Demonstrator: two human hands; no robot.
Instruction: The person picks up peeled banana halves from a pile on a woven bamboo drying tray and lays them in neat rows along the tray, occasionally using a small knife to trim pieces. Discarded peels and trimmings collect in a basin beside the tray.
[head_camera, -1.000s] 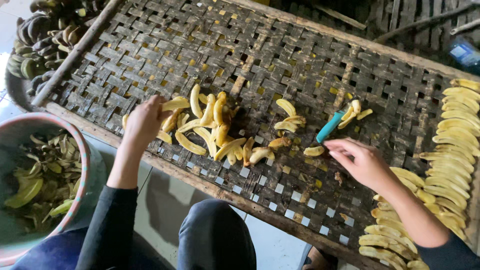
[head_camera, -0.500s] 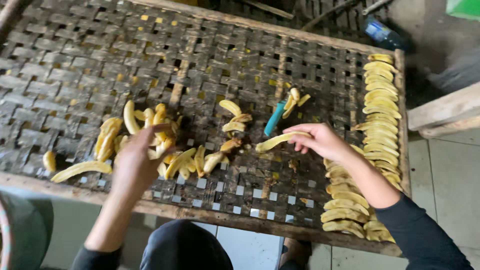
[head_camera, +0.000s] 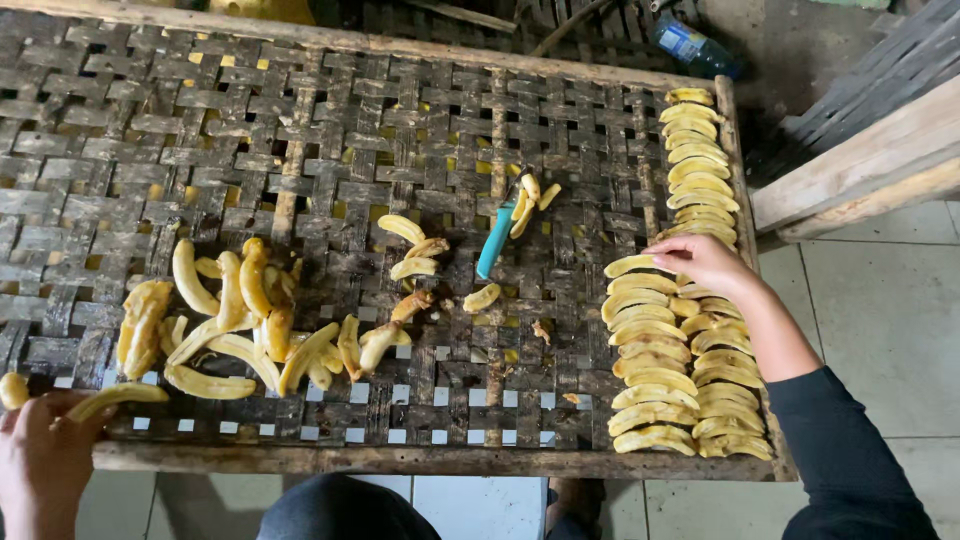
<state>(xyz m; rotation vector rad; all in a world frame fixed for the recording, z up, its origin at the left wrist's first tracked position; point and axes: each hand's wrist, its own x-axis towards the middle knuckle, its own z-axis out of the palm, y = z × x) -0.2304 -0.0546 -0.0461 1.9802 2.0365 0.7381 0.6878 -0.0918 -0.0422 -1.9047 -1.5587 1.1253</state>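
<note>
R hand (head_camera: 706, 262) moved from tray centre to right-side rows, fingers curled, laying peeled banana slice (head_camera: 630, 265) at top of near row (head_camera: 655, 360). L hand (head_camera: 40, 460) now at front-left corner, closed on another slice (head_camera: 115, 396). Loose pile (head_camera: 235, 320) mid-left of woven tray (head_camera: 330, 130); blue-handled peeler (head_camera: 495, 240) centre; far row (head_camera: 700, 165) beyond R hand.

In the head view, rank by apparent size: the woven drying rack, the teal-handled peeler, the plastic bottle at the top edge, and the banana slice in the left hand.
1. Woven drying rack, by far the largest.
2. Banana slice in the left hand, the teal-handled peeler and the plastic bottle: all look about alike, and the bottle lies farther away and partly hidden, so no ranking.
</note>
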